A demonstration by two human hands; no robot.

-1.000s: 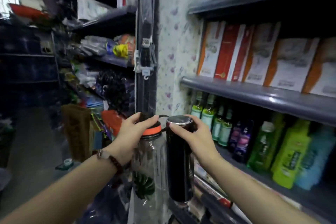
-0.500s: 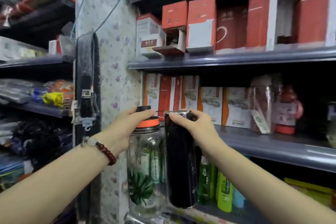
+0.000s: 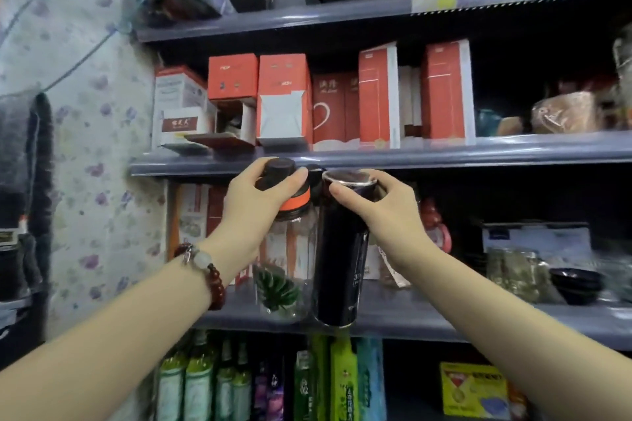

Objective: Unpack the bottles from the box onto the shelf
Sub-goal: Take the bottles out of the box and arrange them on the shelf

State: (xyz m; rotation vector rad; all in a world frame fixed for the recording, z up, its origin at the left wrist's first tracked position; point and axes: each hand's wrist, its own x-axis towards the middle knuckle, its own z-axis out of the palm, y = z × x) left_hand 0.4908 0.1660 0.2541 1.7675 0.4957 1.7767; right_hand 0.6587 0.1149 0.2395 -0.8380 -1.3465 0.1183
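1. At the front edge of the grey shelf (image 3: 410, 318), two bottles hang side by side, upright and touching or nearly so; whether their bases rest on it cannot be told.
2. On the left is a clear bottle (image 3: 285, 267) with a green leaf print low down, an orange collar and a black cap.
3. On the right is a tall black bottle (image 3: 342, 249) with a shiny rim on top.
4. The left hand (image 3: 253, 202) is closed over the clear bottle's cap, fingers curled around it; a bead bracelet (image 3: 208, 270) sits on that wrist.
5. The right hand (image 3: 386, 212) grips the black bottle's top, thumb at the near side, fingers wrapped behind.
6. Behind the bottles stand boxes, blurred.
7. One shelf up are red boxes (image 3: 376, 96).
8. Below are green bottles (image 3: 198, 383).
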